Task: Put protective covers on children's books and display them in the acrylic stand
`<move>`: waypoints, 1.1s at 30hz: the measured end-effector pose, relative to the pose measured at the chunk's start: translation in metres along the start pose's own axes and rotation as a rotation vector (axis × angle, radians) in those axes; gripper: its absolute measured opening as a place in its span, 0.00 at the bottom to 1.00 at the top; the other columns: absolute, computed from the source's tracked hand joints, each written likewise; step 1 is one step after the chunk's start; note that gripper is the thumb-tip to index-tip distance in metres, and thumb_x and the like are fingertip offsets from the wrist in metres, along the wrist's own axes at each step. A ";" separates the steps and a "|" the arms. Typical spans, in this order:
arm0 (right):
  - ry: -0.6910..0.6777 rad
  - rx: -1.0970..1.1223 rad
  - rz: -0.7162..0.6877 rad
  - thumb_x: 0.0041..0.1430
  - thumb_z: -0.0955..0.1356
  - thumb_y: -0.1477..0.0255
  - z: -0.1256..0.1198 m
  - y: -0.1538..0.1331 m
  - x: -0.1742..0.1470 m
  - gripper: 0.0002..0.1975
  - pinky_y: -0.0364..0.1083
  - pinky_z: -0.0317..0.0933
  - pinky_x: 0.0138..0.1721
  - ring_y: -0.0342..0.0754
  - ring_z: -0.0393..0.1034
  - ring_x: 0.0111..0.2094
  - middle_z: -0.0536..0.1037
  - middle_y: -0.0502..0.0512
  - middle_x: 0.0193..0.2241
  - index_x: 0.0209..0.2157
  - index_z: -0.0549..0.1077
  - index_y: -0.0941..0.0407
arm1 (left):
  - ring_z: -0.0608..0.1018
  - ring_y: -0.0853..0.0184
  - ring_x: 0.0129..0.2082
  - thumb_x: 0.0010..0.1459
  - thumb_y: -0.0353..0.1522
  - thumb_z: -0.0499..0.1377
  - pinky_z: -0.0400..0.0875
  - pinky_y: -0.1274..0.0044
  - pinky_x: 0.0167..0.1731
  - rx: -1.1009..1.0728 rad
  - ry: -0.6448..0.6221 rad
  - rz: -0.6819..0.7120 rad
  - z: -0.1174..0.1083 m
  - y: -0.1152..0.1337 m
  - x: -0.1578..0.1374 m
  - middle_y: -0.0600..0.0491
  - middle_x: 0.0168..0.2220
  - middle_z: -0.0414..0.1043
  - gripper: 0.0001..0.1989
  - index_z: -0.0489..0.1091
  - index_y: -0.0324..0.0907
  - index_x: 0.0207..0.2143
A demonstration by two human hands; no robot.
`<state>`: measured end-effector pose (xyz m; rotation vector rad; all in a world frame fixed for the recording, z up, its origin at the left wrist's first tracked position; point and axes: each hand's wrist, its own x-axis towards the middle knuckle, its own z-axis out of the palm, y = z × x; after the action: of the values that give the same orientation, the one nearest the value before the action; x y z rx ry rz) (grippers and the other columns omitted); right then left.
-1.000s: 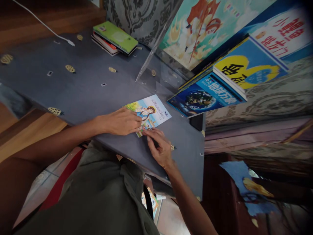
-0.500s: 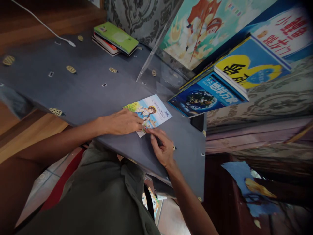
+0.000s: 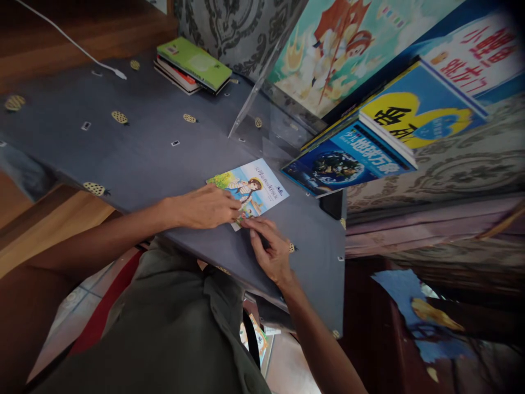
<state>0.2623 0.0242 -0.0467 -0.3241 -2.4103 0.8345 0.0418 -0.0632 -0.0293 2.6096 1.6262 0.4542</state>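
Observation:
A thin picture book (image 3: 262, 183) lies closed on the grey tablecloth, its cover showing a girl in a yellow hat. My left hand (image 3: 207, 207) rests palm down over the book's near left part, fingers laid across the cover; their tips are partly hidden. At the book's near corner, my right hand (image 3: 270, 246) touches the edge with its outstretched fingertips. Its thumb stands a little apart from the fingers, with a gap between them. The two hands' fingertips are close together, and a pale strip of the book shows just below them.
A clear stand (image 3: 250, 104) holds large picture books at the right, with a blue earth book (image 3: 348, 158) in front. Beneath it lies a dark phone-like object (image 3: 331, 204). A green book (image 3: 194, 63) tops a stack at the back. A white cable (image 3: 82, 46) ends on the table.
My right fingertips have shifted slightly left along the book's near corner. The left hand and the book stay almost where they were.

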 end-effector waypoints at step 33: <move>-0.083 -0.516 0.435 0.66 0.65 0.55 -0.011 0.077 0.042 0.32 0.67 0.51 0.64 0.65 0.48 0.70 0.58 0.73 0.68 0.64 0.65 0.59 | 0.73 0.51 0.54 0.63 0.37 0.56 0.67 0.64 0.52 -0.207 0.032 -0.587 0.006 -0.058 0.082 0.38 0.51 0.73 0.14 0.71 0.37 0.47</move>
<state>0.2379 0.1057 -0.0695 -1.0585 -2.6495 0.3796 0.0263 0.0364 -0.0265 1.8661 2.1025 0.5817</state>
